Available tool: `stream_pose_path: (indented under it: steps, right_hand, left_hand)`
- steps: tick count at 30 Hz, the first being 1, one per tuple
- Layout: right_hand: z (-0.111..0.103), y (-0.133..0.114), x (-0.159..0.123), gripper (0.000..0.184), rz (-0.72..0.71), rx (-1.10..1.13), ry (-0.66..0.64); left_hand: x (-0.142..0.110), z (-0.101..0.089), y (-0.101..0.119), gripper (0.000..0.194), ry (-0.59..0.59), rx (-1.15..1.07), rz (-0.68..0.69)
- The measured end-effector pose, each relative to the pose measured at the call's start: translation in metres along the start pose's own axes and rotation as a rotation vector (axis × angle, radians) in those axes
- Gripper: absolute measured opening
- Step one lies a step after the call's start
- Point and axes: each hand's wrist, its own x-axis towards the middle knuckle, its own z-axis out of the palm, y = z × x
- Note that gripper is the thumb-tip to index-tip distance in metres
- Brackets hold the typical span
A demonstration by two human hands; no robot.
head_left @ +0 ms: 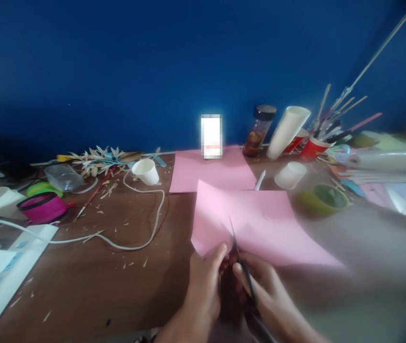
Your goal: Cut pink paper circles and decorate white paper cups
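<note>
In front of me a sheet of pink paper [260,214] is raised over the table, its left part curling up. My left hand [208,271] grips the sheet's near edge, thumb on top. Black-handled scissors [248,278] are in my right hand [260,281], fingers closed around the handles. The blades point away from me into the paper, close to my left thumb. Another pink sheet [208,171] lies flat farther back, with a bright, blurred-out upright rectangle [211,137] at its far edge.
A white cup [146,171] and cable [131,248] are left of the paper. A power strip [1,276] sits near left. At right stand a dark-lidded jar [260,131], a white roll [289,131], a red cup [315,148] of brushes and a green tape roll [322,200].
</note>
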Motion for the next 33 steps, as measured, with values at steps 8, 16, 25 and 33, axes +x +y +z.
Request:
stream_pose_path:
  steps: [8, 16, 25, 33]
  right_hand:
    - [-0.0003, -0.0008, -0.0002, 0.046, -0.025, -0.041, 0.021]
    - [-0.0015, 0.0, 0.0006, 0.044, 0.004, -0.035, 0.013]
    - [-0.0052, 0.0018, 0.0, 0.039, -0.006, -0.051, -0.007]
    - [-0.0079, 0.0, -0.0001, 0.038, -0.027, -0.078, -0.014]
  left_hand:
    - [0.0034, -0.0031, -0.0035, 0.02, 0.025, 0.018, 0.044]
    - [0.0003, -0.0002, 0.0021, 0.019, 0.065, 0.001, 0.063]
    - [0.0022, -0.0033, -0.0001, 0.018, 0.06, 0.03, 0.075]
    - [0.0003, -0.0011, 0.0051, 0.017, 0.079, 0.026, 0.076]
